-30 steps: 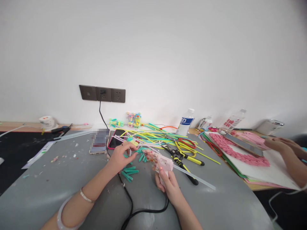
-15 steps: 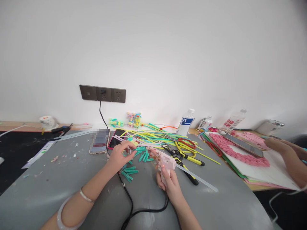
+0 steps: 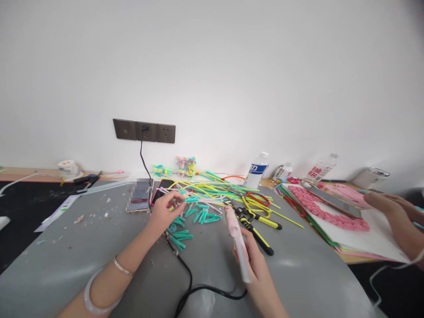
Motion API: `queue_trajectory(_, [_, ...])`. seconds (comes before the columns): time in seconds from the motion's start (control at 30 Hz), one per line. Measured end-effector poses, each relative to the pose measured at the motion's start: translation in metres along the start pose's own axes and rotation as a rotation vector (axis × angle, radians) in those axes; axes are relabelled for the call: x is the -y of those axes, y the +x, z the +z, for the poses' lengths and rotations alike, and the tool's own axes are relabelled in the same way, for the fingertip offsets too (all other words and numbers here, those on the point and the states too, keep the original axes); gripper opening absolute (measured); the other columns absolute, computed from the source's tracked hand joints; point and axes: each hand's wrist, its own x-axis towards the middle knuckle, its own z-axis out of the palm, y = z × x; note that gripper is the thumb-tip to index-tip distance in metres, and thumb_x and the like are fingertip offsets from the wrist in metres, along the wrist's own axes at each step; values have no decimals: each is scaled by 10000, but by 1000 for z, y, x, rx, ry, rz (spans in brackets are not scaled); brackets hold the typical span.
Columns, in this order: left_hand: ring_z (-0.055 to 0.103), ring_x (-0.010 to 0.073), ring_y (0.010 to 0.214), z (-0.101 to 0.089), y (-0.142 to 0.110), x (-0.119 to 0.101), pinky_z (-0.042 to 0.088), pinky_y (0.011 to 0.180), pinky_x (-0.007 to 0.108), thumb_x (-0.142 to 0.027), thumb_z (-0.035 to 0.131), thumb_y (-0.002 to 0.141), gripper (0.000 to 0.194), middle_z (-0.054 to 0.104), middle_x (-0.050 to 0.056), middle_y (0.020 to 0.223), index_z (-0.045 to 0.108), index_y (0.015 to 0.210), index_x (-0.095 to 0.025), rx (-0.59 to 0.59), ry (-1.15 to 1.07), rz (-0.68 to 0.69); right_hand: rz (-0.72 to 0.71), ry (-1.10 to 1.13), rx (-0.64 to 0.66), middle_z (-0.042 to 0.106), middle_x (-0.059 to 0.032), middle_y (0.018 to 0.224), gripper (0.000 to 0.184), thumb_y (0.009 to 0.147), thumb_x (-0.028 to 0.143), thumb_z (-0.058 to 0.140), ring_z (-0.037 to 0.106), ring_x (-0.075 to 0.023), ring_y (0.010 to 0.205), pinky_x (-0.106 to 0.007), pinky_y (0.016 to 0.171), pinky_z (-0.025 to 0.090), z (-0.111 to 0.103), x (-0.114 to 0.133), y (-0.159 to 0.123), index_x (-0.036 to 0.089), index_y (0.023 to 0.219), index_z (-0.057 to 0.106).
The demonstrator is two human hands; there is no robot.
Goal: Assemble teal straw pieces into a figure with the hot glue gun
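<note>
My left hand [image 3: 167, 211] pinches a short teal pipe cleaner piece [image 3: 191, 199] between thumb and fingertips, above the middle of the grey table [image 3: 139, 274]. In my right hand [image 3: 255, 260] is a pale pink hot glue gun [image 3: 234, 232], its nozzle pointing away from me and a glue stick [image 3: 245, 269] coming out of its rear. Between the two hands lie several folded teal pipe cleaner pieces [image 3: 200, 215]. Another cluster of teal pieces [image 3: 180, 238] rests below my left wrist.
Black-and-yellow pliers [image 3: 255, 234] and red-handled scissors [image 3: 258, 198] lie right of centre. Behind are long pipe cleaners [image 3: 212, 187], a bottle [image 3: 256, 170] and small pipe cleaner figures [image 3: 187, 165]. A black cord [image 3: 185, 265] crosses the table. Another person's hands [image 3: 394, 212] are at right.
My right hand has pulled the glue gun right and towards me, away from the left hand, and turned it. My left hand has moved slightly, with the teal piece now showing at its fingertips.
</note>
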Motion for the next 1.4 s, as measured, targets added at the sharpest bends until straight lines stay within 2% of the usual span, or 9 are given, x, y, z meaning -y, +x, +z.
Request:
queue_trajectory(0.1, [590,106,589,1,0,1,484,575,210,-211,617,818,24,687,-1,794,632,819,-193,-1,-6,12,4,-148,28,720,-66,865,450,954,512,474,679,-245,663,-316,628,523,-6,1,-18,231,1305,469])
queue_trajectory(0.3, [579,104,573,1,0,3,486,566,210,-206,616,808,19,694,-1,781,627,816,-193,-2,16,24,7,-324,-57,731,-106,1035,336,962,466,423,732,-260,747,-330,647,546,4,-15,-38,260,1228,422])
queue_trajectory(0.53, [573,107,573,1,0,2,492,546,206,-229,616,816,39,690,3,769,634,825,-196,13,-16,15,-147,-432,-54,671,-106,1045,222,934,400,504,686,-279,922,-387,761,552,3,-21,-25,252,1100,510])
queue_trajectory(0.73, [593,105,571,2,-1,2,489,549,203,-229,622,814,44,692,-1,774,643,818,-190,18,-19,-18,-211,-389,-81,613,-72,924,223,968,413,488,614,-250,832,-356,721,509,-2,-11,-12,230,1082,542])
queue_trajectory(0.9, [624,134,621,3,-1,4,504,561,218,-252,641,809,62,693,8,753,652,822,-193,-3,-24,-33,-299,-310,-85,585,-46,815,208,990,368,448,552,-212,747,-314,677,456,-20,13,28,210,1040,575])
queue_trajectory(1.03, [627,139,659,3,-1,4,513,584,222,-262,633,830,72,693,11,784,656,834,-194,-19,-23,-26,-395,-330,93,640,-55,802,192,966,293,481,551,-198,712,-308,671,444,-24,30,90,196,892,630])
queue_trajectory(1.1, [610,129,639,2,-1,5,506,581,219,-258,636,830,68,690,10,799,655,832,-193,-32,-15,-23,-408,-426,277,691,-70,847,181,940,224,505,593,-205,773,-306,702,448,-15,34,122,184,883,672])
queue_trajectory(1.2, [592,118,609,2,-2,5,498,579,219,-249,640,828,60,690,7,798,657,841,-193,-32,-1,-27,-417,-472,445,738,-49,860,115,860,162,627,625,-188,776,-275,702,443,7,35,157,191,821,731])
queue_trajectory(1.4, [577,108,579,2,-1,2,485,564,209,-234,636,814,53,686,1,774,660,837,-193,-22,-7,-23,-382,-570,592,728,-29,703,113,711,75,758,623,-175,672,-269,695,398,50,29,177,182,680,735])
